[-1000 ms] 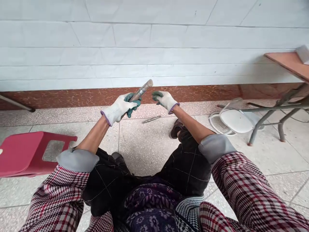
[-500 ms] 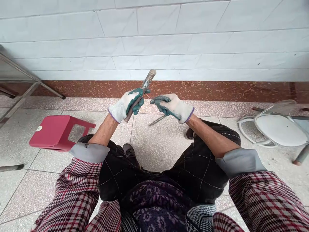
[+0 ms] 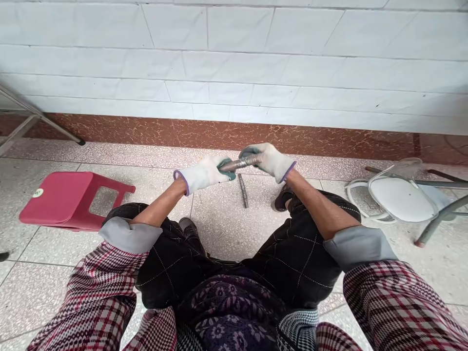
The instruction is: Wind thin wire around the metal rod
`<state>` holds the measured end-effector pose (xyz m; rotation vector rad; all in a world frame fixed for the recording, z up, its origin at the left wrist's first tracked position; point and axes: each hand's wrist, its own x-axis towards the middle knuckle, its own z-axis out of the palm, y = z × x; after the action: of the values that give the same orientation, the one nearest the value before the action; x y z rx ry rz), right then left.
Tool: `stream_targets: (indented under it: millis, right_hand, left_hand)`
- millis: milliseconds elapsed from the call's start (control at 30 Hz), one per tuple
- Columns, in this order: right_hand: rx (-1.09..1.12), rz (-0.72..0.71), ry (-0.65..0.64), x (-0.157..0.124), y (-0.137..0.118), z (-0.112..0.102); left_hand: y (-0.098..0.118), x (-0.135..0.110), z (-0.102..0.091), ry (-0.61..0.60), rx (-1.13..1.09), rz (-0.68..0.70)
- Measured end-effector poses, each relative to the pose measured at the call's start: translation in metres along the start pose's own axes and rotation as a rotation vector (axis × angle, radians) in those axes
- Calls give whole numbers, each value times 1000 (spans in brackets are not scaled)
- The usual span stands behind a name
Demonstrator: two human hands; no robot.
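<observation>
The left hand (image 3: 206,174), in a white knit glove with green coating and a purple cuff edge, is left of center in the upper-middle part of the frame. Its fingers are closed around the left end of a wire-wrapped stick (image 3: 239,164). The stick is at the upper center of the frame, clear of the floor (image 3: 219,219), and slopes slightly upward toward the right. Coils of metallic wire (image 3: 249,161) encircle its right-hand portion.

The right hand (image 3: 269,160), gloved in the same pattern, is right of center. Its fingers are curled at the right end of the stick. That end is partly covered by the glove; whether the right hand grips it firmly, or also holds a strand of wire, cannot be determined.

A narrow, ridged metallic piece (image 3: 243,191) lies on the speckled floor just below the stick in the frame, between the two shoes. It is apart from both hands.

A red plastic stool (image 3: 60,199) stands at the left of the frame, bearing a pale round sticker (image 3: 37,193) on its top. A metal leg frame (image 3: 60,129) enters at the upper left. At the right of the frame, a white seat (image 3: 402,199) is near a grey metal leg (image 3: 440,223). White wall tiles (image 3: 237,63) fill the top of the frame, above a reddish-brown marbled skirting (image 3: 226,135).
</observation>
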<state>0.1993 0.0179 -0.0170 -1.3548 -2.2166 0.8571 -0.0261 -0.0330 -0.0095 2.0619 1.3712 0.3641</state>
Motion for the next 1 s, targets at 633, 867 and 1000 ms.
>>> stream_targets:
  millis: [633,867,1000]
  right_hand:
    - [90,44,-65,18,-8,17]
    - [156,-33,-168,-16,-18,51]
    - [138,-25,-204,-13,-17,55]
  left_hand:
    - [-13,13,3,-111,474,-29]
    - [-29,19,-9,110,256,-70]
    - [-44,30,-1,39,461,-200]
